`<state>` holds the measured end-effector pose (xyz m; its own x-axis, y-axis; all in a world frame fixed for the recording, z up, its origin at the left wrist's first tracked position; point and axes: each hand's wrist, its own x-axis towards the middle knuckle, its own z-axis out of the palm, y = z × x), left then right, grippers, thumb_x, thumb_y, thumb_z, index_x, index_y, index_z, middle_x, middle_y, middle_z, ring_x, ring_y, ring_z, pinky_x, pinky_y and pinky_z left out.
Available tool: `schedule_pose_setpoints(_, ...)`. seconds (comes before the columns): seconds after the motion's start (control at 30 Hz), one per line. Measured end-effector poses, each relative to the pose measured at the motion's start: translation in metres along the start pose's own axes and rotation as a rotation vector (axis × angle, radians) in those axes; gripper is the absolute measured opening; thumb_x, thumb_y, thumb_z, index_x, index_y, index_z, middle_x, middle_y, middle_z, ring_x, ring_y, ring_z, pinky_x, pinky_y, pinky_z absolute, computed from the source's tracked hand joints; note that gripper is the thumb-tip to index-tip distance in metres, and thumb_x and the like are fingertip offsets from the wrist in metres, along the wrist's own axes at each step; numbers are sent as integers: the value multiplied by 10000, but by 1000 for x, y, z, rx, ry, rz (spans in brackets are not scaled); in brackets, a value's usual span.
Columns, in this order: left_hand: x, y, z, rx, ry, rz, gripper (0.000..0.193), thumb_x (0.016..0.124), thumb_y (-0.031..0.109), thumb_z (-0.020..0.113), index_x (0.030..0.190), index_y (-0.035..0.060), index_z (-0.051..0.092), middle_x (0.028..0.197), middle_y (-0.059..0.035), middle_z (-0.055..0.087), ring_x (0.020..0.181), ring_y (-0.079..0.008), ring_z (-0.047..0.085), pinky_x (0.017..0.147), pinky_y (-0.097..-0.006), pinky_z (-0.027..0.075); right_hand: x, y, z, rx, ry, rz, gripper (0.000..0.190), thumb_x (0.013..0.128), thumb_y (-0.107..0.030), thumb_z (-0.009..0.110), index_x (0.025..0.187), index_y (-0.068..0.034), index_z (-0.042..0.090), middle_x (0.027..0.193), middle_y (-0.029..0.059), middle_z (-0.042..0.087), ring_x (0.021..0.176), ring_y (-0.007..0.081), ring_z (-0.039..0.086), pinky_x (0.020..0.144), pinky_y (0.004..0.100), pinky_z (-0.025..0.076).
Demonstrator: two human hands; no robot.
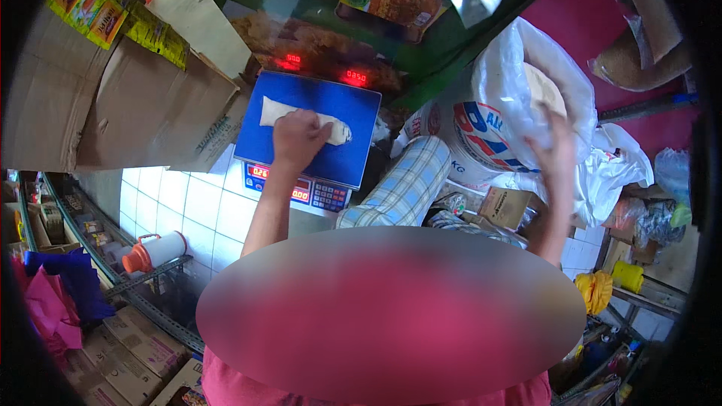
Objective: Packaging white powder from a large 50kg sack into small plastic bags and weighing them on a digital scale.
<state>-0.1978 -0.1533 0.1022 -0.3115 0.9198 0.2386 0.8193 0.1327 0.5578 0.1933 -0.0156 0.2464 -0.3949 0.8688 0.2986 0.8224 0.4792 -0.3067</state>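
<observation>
My left hand [298,138] is closed around the middle of a narrow clear plastic bag of pale powder [276,111]. The bag lies on the blue platform [355,113] of a digital price scale, and my fist hides its centre. On the scale's near side, red digits glow above a keypad [330,196]. My right hand [555,138], blurred, is at the near right side of a large plastic-lined sack [479,124]. Its thumb and fingers are apart, and I see nothing between them. Pale powder [544,87] shows in the sack's mouth.
Cardboard boxes [152,107] stand at the left, with yellow sachet strips [90,8] draped over them. An orange-and-white jug [155,251] is at the lower left, by a metal shelf. Plaid-covered legs [409,180] lie between scale and sack. A small carton [505,206] sits below the sack.
</observation>
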Motion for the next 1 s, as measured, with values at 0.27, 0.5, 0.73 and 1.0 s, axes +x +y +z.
schedule_pose_setpoints(0.27, 5, 14, 34, 354, -55, 165, 211, 666, 285, 693, 672, 99, 592, 709, -68, 591, 735, -248, 577, 669, -400, 378, -30, -99, 147, 71, -295, -118, 549, 675, -223, 733, 1179, -119, 540, 1102, 104, 554, 1019, 294, 519, 841, 410, 421)
schedule_pose_setpoints(0.5, 6, 10, 43, 413, -105, 193, 120, 662, 203, 643, 683, 88, 617, 712, -74, 623, 725, -246, 596, 673, -400, 386, -37, -114, 177, 41, -311, -222, 485, 703, -222, 698, 1155, -138, 546, 1098, 75, 556, 1015, 275, 516, 849, 432, 398)
schedule_pose_setpoints(0.73, 7, 10, 30, -9, -143, 134, 96, 695, 183, 632, 708, 89, 636, 737, -72, 636, 730, -259, 606, 672, -406, 409, -22, -123, 186, 78, -302, -308, 452, 723, -203, 684, 1149, -135, 551, 1129, 82, 551, 1026, 276, 507, 862, 426, 387)
schedule_pose_setpoints(1.0, 6, 19, 27, -90, -205, 140, 136, 724, 170, 634, 799, 58, 645, 746, -100, 633, 759, -286, 607, 677, -391, 432, -12, -130, 196, 68, -332, -301, 468, 697, -196, 706, 1137, -145, 556, 1136, 64, 551, 1032, 264, 507, 866, 447, 378)
